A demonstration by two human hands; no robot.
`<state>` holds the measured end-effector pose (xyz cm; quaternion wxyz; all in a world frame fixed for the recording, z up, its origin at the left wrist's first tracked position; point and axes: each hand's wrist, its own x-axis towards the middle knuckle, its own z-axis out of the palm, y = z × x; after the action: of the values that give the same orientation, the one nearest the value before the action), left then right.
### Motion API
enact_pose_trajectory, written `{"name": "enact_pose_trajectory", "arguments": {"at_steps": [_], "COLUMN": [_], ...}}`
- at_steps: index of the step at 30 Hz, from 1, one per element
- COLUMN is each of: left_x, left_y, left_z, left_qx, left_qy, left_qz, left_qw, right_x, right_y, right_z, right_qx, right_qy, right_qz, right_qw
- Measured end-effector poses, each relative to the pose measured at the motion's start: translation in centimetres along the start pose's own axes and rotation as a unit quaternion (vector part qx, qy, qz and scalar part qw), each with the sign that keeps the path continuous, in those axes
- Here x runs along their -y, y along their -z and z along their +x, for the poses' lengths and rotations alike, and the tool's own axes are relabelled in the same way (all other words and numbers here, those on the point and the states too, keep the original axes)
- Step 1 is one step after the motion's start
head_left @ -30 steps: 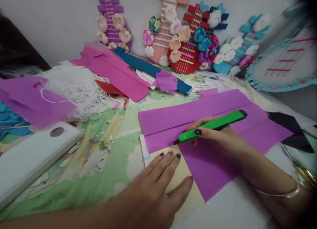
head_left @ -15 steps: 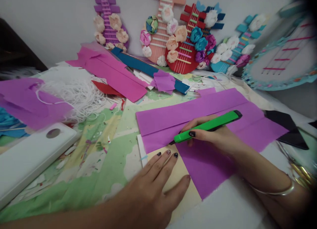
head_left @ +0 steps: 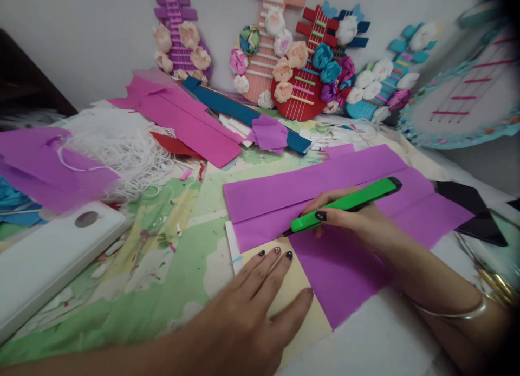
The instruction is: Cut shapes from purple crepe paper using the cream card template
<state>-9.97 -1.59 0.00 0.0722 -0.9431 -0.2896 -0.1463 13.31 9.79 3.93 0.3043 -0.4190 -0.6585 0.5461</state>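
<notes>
My left hand (head_left: 255,300) lies flat with fingers spread on a pale yellow card (head_left: 300,305), pressing it onto purple paper (head_left: 341,278). In my right hand (head_left: 349,219) is a green utility knife (head_left: 345,203), held like a pen with its body slanting up to the right. The dark tip of the knife rests at the card's top corner, on or just over the purple paper. The paper has long fold lines and reaches far to the right. A white board (head_left: 233,251) shows under its left edge.
Scissors (head_left: 487,278) with gold handles lie right of my right wrist, near a black flat piece (head_left: 471,211). A white block (head_left: 60,262), white string (head_left: 125,154) and pink paper (head_left: 182,116) occupy the left. Several flower-trimmed paper instruments (head_left: 300,89) lean on the wall.
The knife and my right hand have shifted slightly to the right, along the card's top corner. My left hand and the card have stayed almost still.
</notes>
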Motion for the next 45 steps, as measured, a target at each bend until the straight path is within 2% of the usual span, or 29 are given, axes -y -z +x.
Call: {"name": "enact_pose_trajectory", "arguments": {"at_steps": [8, 19, 32, 45], "left_x": [-0.1, -0.2, -0.2, -0.1], "left_y": [0.1, 0.1, 0.2, 0.1], "left_z": [0.4, 0.0, -0.1, 0.1], "left_qx": [-0.005, -0.002, 0.009, 0.006], "left_qy": [0.004, 0.007, 0.006, 0.012], "left_qz": [-0.008, -0.002, -0.017, -0.015], "left_qw": [1.000, 1.000, 1.000, 1.000], "right_x": [0.5, 0.0, 0.7, 0.7], "right_y": [-0.5, 0.6, 0.2, 0.9], "right_z": [-0.3, -0.1, -0.4, -0.3], "right_qx": [0.008, -0.006, 0.009, -0.009], "right_qy": [0.013, 0.010, 0.017, 0.017], "right_qz": [-0.033, -0.025, -0.052, -0.057], "right_qw": [0.999, 1.000, 0.998, 0.998]}}
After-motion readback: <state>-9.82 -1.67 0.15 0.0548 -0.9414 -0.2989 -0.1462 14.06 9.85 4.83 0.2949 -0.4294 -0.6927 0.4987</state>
